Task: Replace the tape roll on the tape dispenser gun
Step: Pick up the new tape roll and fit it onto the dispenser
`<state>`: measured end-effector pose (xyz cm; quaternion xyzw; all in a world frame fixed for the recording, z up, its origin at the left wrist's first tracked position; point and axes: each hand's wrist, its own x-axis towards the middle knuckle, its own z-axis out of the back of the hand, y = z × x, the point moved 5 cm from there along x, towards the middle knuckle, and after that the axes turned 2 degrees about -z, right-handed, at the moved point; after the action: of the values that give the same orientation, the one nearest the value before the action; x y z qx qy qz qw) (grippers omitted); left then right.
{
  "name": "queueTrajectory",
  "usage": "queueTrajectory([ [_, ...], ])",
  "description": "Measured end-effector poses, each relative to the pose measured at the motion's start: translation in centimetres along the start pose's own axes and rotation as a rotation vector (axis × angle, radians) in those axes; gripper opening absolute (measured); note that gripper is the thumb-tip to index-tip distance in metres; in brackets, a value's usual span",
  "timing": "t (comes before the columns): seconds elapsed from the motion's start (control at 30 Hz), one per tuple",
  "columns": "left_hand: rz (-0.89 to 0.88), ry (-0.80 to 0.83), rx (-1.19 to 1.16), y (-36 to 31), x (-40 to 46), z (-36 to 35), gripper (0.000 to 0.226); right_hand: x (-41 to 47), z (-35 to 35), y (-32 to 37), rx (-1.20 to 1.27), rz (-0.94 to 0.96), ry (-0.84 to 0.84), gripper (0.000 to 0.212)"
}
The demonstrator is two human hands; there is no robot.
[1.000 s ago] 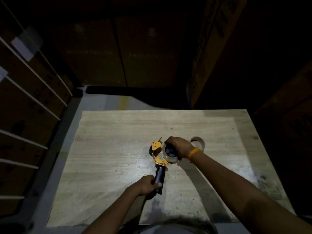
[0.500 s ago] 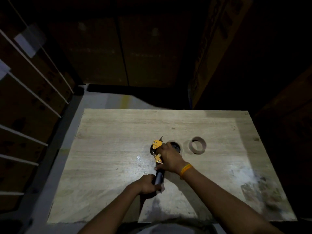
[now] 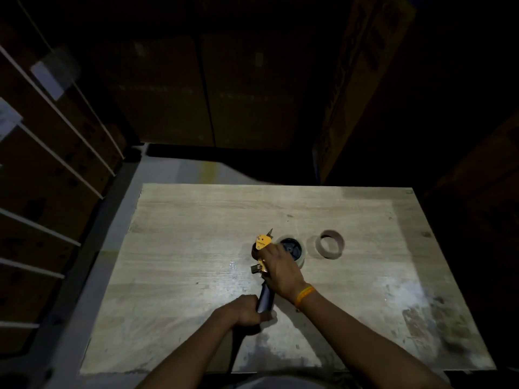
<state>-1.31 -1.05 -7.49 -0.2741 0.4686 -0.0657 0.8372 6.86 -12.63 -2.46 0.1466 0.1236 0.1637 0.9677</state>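
Note:
The tape dispenser gun [image 3: 263, 242] lies on a wooden table [image 3: 196, 237], with an orange metal head and a black handle. My left hand [image 3: 247, 310] grips the black handle at the near end. My right hand [image 3: 280, 269] rests over the gun's body, fingers closed near the orange front plate. A clear tape roll [image 3: 295, 248] sits on the gun's black hub, partly hidden by my right hand. An empty brown cardboard core [image 3: 331, 244] lies on the table to the right of the gun.
Cardboard boxes [image 3: 359, 80] stand in the dark behind the table. White-railed shelving [image 3: 42, 153] runs along the left. The table's near right part is stained.
My right hand has slid from the roll on the hub down onto the gun's body near the orange plate. The left hand keeps its grip on the handle.

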Motion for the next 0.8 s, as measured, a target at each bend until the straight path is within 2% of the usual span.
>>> queueTrajectory([
  [0.1, 0.009, -0.064, 0.103, 0.7, 0.0, 1.6, 0.078, -2.4, 0.5, -2.8, 0.244, -0.331, -0.103, 0.070],
  [0.13, 0.011, -0.139, 0.108, 0.6, -0.1, 2.8, 0.079, -3.2, 0.6, -3.5, 0.328, -0.436, -0.110, 0.074],
  [0.17, 0.015, -0.235, 0.096, 0.5, -0.2, 4.1, 0.078, -3.8, 0.5, -4.1, 0.399, -0.521, -0.099, 0.070],
  [0.23, 0.034, -0.434, 0.046, 0.2, -0.2, 6.7, 0.064, -4.8, -0.1, -4.0, 0.516, -0.625, 0.069, 0.045],
  [0.3, 0.031, -0.586, 0.014, -0.8, -0.2, 8.9, 0.038, -5.4, -1.7, -3.0, 0.585, -0.663, 0.272, 0.050],
  [0.37, 0.017, -0.664, 0.024, -2.3, 0.0, 10.4, 0.028, -5.6, -3.0, -2.3, 0.581, -0.651, 0.341, 0.052],
  [0.53, 0.014, -0.689, 0.157, -5.0, 2.0, 11.4, 0.022, -5.2, -4.2, -2.3, 0.541, -0.641, 0.368, 0.044],
  [0.7, 0.050, -0.621, 0.302, -6.6, 4.1, 10.6, 0.024, -5.2, -4.7, -3.5, 0.525, -0.671, 0.394, 0.050],
  [0.8, 0.087, -0.636, 0.333, -7.1, 4.9, 10.3, 0.026, -5.2, -4.9, -4.0, 0.516, -0.672, 0.382, 0.059],
])
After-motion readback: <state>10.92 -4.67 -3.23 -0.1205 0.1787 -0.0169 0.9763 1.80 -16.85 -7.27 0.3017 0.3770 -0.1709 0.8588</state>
